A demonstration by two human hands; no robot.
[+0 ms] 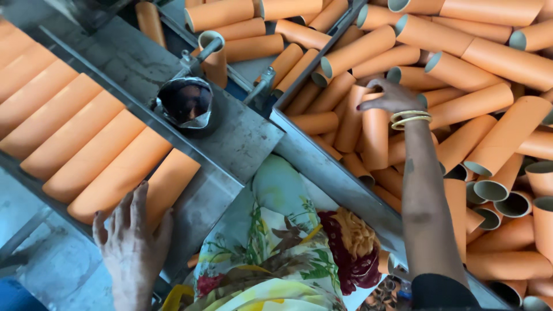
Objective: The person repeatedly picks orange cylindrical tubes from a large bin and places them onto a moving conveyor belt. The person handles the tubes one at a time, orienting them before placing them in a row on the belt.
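My right hand [387, 98] reaches into a big heap of orange cardboard tubes [484, 98] and closes on the top end of one upright orange tube [374, 135]. Gold bangles [410, 119] circle that wrist. My left hand [131, 242] rests with fingers spread on the near end of a row of orange tubes [86, 144] lying side by side on a slanted metal tray [213, 201]. It holds nothing.
A grey metal machine plate [247, 138] with a round shiny cup fixture [187, 103] sits between tray and heap. One tube [216, 57] stands on a spindle behind it. A metal bin wall [328, 167] borders the heap. Floral cloth [276, 247] covers my lap.
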